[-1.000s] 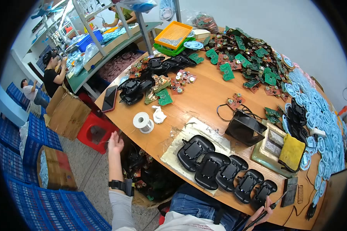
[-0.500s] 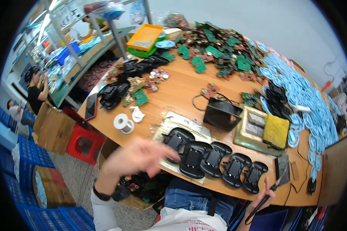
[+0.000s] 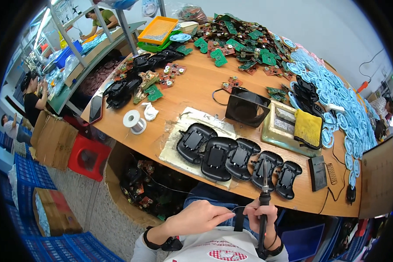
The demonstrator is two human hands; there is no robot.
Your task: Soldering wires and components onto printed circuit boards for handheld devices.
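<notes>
Low in front of my body, my left hand (image 3: 204,216) is closed in a pinch on a thin solder wire (image 3: 244,207), which arcs across to my right hand. My right hand (image 3: 262,213) is wrapped round the black handle of a soldering iron (image 3: 264,198), its metal tip pointing up and away from me. Beyond the hands, several black game controllers (image 3: 217,159) lie in a row along the table's near edge, backs up. The iron's tip overlaps one controller (image 3: 270,168) in view; I cannot tell whether they touch. A spool of solder wire (image 3: 134,122) stands to the left.
A white board (image 3: 170,146) lies under the left controllers. Behind the row are a black square fan (image 3: 247,107) and a box with a yellow sponge (image 3: 308,128). Circuit boards (image 3: 244,39) and blue rings (image 3: 332,94) are heaped farther back. A carton (image 3: 113,174) stands below the table.
My left hand has drawn back from the leftmost controller toward my body and now pinches solder wire. The right hand has moved left, with the soldering iron now upright. The view has shifted slightly.
</notes>
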